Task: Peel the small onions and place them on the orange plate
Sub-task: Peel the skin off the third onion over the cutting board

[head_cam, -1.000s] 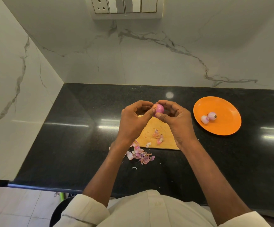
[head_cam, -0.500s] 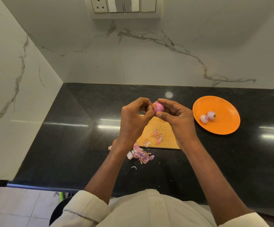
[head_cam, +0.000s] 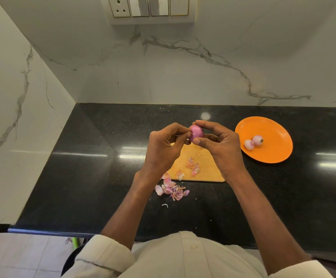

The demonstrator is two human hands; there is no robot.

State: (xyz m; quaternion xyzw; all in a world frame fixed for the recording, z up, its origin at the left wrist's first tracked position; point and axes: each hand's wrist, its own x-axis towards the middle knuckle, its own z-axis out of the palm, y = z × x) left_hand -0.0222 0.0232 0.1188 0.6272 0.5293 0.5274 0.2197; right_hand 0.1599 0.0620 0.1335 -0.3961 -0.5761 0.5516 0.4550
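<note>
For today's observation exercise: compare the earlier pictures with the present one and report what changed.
Very little. The right hand keeps holding the onion; the left hand keeps picking at its skin, fingers shifting slightly. The two peeled onions on the orange plate stayed put.

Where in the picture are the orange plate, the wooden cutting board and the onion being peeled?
orange plate [head_cam: 271, 127]: head view, bare far part of its surface.
wooden cutting board [head_cam: 207, 169]: head view, bare middle.
onion being peeled [head_cam: 196, 133]: head view, its purple side between both hands.
</note>
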